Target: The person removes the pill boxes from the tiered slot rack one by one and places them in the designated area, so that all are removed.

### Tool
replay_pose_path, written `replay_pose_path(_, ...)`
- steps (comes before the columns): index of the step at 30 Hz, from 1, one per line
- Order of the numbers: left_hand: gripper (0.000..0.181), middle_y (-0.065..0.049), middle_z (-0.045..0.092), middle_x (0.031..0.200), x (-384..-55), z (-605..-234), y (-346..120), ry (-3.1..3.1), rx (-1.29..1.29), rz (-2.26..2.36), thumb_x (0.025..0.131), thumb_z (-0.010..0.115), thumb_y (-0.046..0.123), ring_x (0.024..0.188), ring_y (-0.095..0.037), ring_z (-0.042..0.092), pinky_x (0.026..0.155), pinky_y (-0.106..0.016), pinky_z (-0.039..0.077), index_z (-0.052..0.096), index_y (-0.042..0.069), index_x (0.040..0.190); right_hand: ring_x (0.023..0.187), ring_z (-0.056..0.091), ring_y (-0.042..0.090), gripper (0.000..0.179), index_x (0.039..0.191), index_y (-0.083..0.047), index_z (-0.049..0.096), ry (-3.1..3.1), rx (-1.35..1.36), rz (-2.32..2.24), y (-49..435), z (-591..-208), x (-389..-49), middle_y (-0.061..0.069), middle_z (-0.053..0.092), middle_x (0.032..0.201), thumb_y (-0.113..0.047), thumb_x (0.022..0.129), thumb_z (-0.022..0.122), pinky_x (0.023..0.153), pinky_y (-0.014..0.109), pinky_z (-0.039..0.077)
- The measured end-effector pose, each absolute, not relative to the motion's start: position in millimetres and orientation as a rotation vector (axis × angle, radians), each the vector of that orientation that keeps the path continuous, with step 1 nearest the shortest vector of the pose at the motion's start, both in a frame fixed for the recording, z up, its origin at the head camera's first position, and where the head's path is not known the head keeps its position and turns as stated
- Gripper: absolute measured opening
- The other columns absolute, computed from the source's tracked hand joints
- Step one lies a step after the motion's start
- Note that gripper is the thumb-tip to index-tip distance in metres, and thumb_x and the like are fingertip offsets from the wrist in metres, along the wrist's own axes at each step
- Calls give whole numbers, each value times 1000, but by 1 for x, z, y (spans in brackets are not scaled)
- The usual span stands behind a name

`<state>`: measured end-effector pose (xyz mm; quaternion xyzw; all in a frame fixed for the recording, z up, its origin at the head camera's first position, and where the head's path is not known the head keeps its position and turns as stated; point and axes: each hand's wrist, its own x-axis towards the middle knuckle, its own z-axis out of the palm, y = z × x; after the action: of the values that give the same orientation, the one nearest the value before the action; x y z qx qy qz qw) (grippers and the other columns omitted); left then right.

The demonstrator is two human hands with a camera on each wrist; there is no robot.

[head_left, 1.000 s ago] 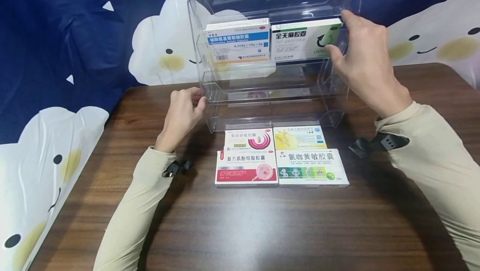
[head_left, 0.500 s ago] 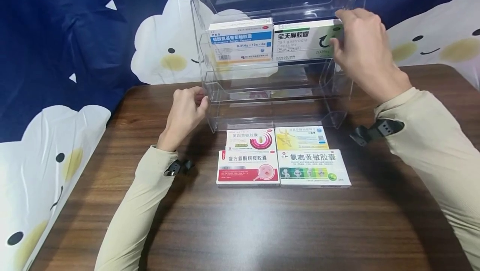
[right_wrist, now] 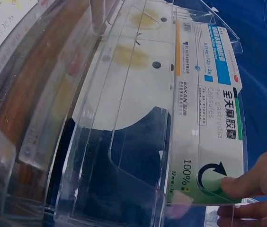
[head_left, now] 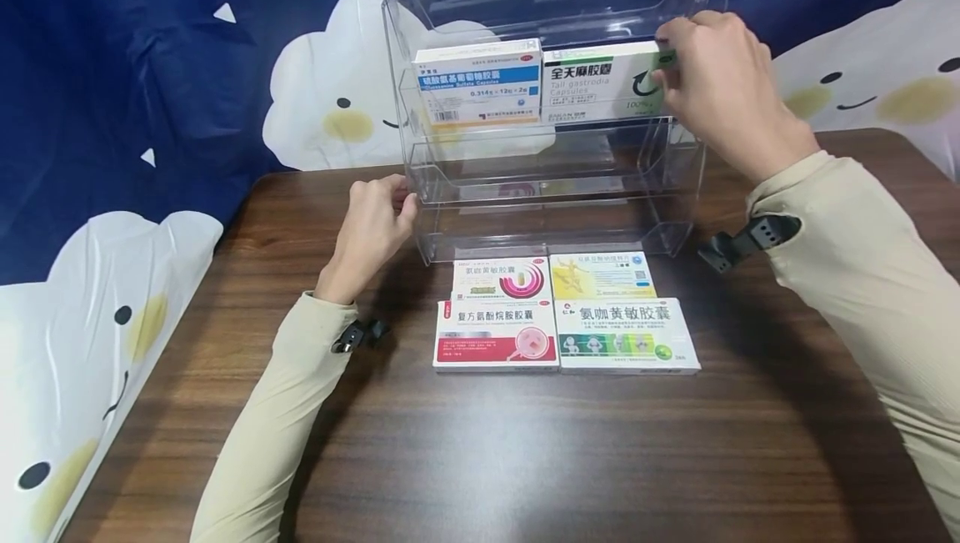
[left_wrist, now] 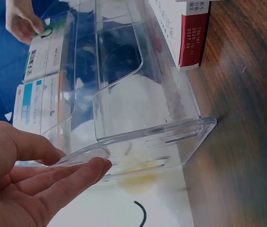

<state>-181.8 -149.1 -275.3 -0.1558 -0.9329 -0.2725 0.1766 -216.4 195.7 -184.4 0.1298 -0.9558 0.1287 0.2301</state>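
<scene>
A clear plastic tiered rack [head_left: 637, 5] stands on the table. In one of its upper tiers, a blue-and-white capsule box [head_left: 480, 84] leans beside a green-and-white capsule box [head_left: 596, 84]. My right hand [head_left: 723, 97] pinches the right end of the green-and-white box, thumb on its front face and fingers behind, as the right wrist view also shows. Down at the rack's left side, my left hand [head_left: 370, 230] holds the edge of the side wall between thumb and fingers, seen closely in the left wrist view.
Several medicine boxes lie in front of the rack: a red-and-white box [head_left: 497, 343], a white-and-green box [head_left: 626, 343], a pink-ringed box [head_left: 498, 278] and a yellow box [head_left: 600, 276]. A blue cloud-patterned curtain [head_left: 187, 67] hangs behind the wooden table [head_left: 480, 451].
My right hand has moved a little left and its fingers have come in over the green-and-white box's right end, covering more of it. My left hand stays on the rack's side.
</scene>
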Motion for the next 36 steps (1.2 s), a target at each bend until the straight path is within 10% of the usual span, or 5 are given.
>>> replay_pose_path(7,19,-21,72,86,-181,-275,-145,-2637,-436,-768,87,55,1,82,-30,70,73,-40,54,68,-10,94,98,57,48,31,120,6,54,-2658,302,501,203,-178,-222,29,62,108,-7,92,58,79,60,43)
replay_pose_path(15,19,-21,72,87,-182,-276,-145,-2639,-428,-774,88,55,2,83,-30,70,74,-40,54,69,-9,94,76,44,-24,32,119,-2,64,-2428,328,769,216,-171,-221,16,69,111,2,88,58,94,7,34)
replay_pose_path(19,18,-21,72,87,-182,-276,-145,-2636,-430,-789,88,55,1,84,-30,71,75,-40,55,69,-9,93,79,46,-25,30,118,-4,68,-2420,338,806,225,-166,-217,0,72,103,-3,88,64,106,18,15)
replay_pose_path(27,19,-22,72,87,-181,-276,-145,-2631,-424,-807,87,55,1,84,-30,71,75,-40,55,68,-10,94,101,58,-11,27,115,-9,67,-2377,434,894,237,-159,-207,-2,67,120,-3,89,65,97,18,43)
replay_pose_path(36,20,-22,72,89,-182,-278,-146,-2638,-420,-836,88,55,2,85,-30,71,75,-40,55,68,-10,97,84,67,4,30,107,3,67,-2095,682,1190,243,-177,-187,-7,72,98,17,80,64,76,13,49)
